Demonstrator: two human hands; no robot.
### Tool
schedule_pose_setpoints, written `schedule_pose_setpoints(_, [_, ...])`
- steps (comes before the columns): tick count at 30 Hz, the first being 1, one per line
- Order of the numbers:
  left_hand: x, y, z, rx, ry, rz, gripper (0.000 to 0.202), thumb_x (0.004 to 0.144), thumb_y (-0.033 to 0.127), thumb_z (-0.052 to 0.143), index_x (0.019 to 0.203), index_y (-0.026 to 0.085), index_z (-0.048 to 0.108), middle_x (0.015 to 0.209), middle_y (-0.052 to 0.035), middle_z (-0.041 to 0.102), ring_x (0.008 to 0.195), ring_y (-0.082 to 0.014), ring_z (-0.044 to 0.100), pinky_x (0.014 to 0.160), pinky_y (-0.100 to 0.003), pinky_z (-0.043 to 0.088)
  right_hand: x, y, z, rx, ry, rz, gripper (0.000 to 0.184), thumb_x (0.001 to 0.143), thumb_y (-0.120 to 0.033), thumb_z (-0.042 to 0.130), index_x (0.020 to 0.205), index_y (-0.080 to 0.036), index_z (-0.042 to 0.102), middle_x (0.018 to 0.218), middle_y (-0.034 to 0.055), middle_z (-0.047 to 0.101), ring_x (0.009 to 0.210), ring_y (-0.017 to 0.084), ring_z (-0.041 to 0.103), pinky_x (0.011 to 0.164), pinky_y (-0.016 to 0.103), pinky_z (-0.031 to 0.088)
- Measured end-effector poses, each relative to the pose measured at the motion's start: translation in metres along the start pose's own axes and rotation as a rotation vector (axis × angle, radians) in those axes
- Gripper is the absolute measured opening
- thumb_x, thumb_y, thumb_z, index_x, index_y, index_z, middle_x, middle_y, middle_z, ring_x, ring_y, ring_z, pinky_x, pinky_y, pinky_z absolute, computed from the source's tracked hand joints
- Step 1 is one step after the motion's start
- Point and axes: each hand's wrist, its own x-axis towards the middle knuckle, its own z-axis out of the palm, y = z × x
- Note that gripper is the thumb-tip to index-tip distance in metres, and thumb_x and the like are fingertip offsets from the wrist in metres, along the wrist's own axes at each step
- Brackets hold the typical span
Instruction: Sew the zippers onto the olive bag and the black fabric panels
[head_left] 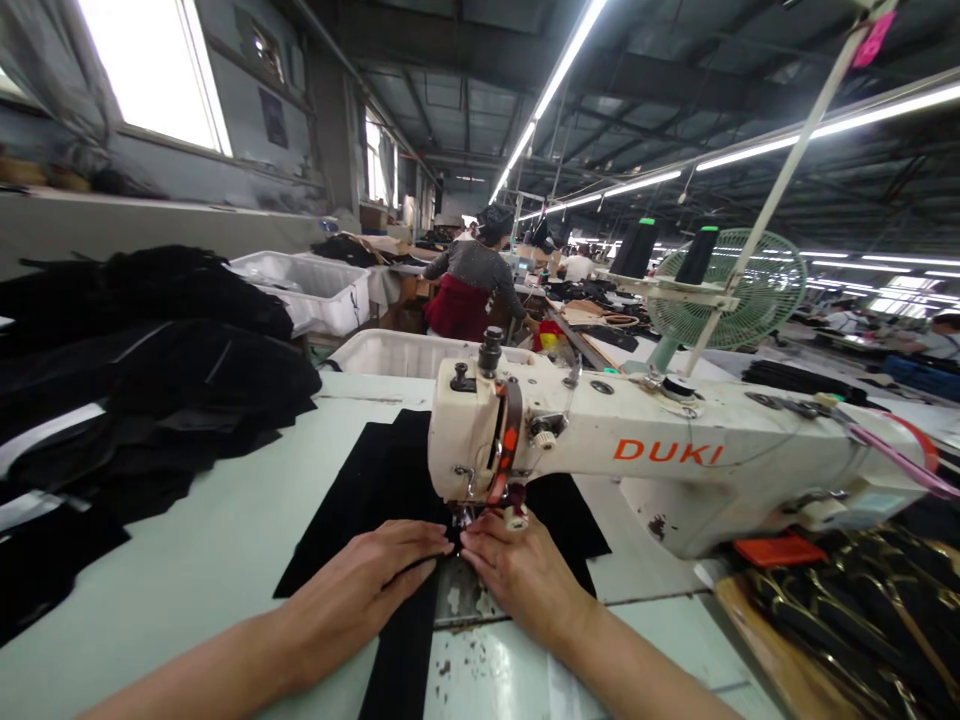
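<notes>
A white sewing machine (675, 455) marked DUKI stands on the pale table (210, 560). Black fabric (375, 480) lies flat under its needle. My left hand (367, 585) rests flat on the fabric, fingers stretched toward the needle. My right hand (517, 565) lies beside it, with its fingertips pressed down on the fabric's edge right at the presser foot. The two hands nearly touch at the fingertips.
A heap of black garments (142, 350) covers the table's left. White bins (315, 290) stand behind. A green fan (731, 290) and thread cones (637, 245) rise behind the machine. Zippers or trims (855, 610) lie at right. Another person (472, 275) works ahead.
</notes>
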Motion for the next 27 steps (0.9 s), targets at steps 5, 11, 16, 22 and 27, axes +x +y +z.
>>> schedule_pose_setpoints(5, [-0.001,-0.002,-0.001,0.071,-0.029,0.054,0.034,0.1,0.024,0.047,0.129,0.028,0.064,0.131,-0.0015,0.065,0.124,-0.0199,0.059,0.107,-0.035,0.048,-0.001,-0.002,0.0,-0.006,0.007,0.021,0.01,0.094,-0.021,0.062,0.097,-0.021,0.072,0.096,0.0027,0.075,0.091,0.02,0.068,0.089,0.035,0.05])
schedule_pose_setpoints(11, [0.003,0.015,-0.012,0.36,-0.146,0.26,0.056,0.081,0.002,0.048,0.133,0.021,0.06,0.136,-0.0062,0.063,0.125,-0.0233,0.058,0.11,-0.038,0.045,-0.003,0.0,0.004,0.016,0.03,0.031,0.011,0.094,-0.02,0.062,0.098,-0.022,0.072,0.096,0.0016,0.075,0.092,0.019,0.067,0.09,0.034,0.05])
schedule_pose_setpoints(16, [0.008,0.022,-0.02,0.403,-0.121,0.322,0.057,0.078,-0.001,0.046,0.13,0.017,0.061,0.133,-0.0078,0.064,0.124,-0.0233,0.06,0.11,-0.035,0.044,-0.006,0.003,0.009,0.057,0.125,0.01,0.017,0.092,-0.017,0.064,0.105,-0.024,0.071,0.101,-0.0003,0.075,0.093,0.019,0.067,0.088,0.032,0.051])
schedule_pose_setpoints(22, [0.014,0.02,-0.023,0.388,-0.128,0.29,0.054,0.082,0.002,0.047,0.134,0.016,0.058,0.135,-0.0104,0.063,0.125,-0.0243,0.059,0.109,-0.039,0.045,-0.004,0.004,0.009,0.073,0.19,0.013,0.023,0.089,-0.015,0.065,0.108,-0.027,0.07,0.103,-0.0025,0.075,0.095,0.018,0.068,0.091,0.031,0.051])
schedule_pose_setpoints(27, [0.013,0.008,-0.018,0.405,-0.076,0.321,0.06,0.083,0.002,0.047,0.14,0.019,0.052,0.14,-0.0077,0.059,0.127,-0.0239,0.057,0.11,-0.038,0.044,-0.001,0.006,0.006,0.086,0.189,0.029,0.02,0.088,-0.014,0.066,0.102,-0.027,0.072,0.102,-0.002,0.075,0.097,0.019,0.067,0.091,0.031,0.051])
